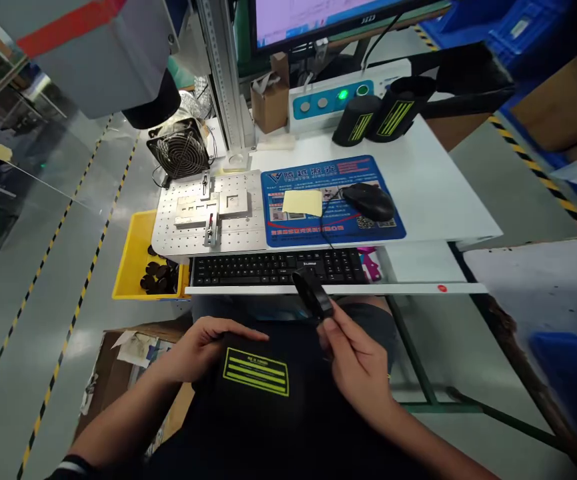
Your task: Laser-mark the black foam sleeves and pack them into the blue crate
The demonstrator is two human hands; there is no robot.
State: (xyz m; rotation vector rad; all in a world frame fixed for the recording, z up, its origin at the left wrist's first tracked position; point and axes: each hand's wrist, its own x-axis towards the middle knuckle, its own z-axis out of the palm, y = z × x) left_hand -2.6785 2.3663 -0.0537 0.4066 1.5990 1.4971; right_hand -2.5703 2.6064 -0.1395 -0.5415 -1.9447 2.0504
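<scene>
My left hand (201, 350) rests around a black cylinder, its forefinger stretched along the upper edge. A yellow-green printed label (257, 371) with several bars faces up from this cylinder. Against the dark clothing the cylinder's outline is hard to make out. Between the thumb and fingers of my right hand (361, 360) is a black ring (313, 293), tilted and held up in front of the keyboard drawer. Ring and cylinder are apart. Two similar black cylinders (357, 120) with yellow-green labels stand at the back right of the desk.
A keyboard (268, 268) lies in the pulled-out drawer. Behind it are a blue mouse pad (288, 180), a black mouse (369, 202) and a perforated metal plate with a fixture (198, 210). A yellow bin (135, 253) with dark round pieces hangs at the left, below a machine head (113, 60).
</scene>
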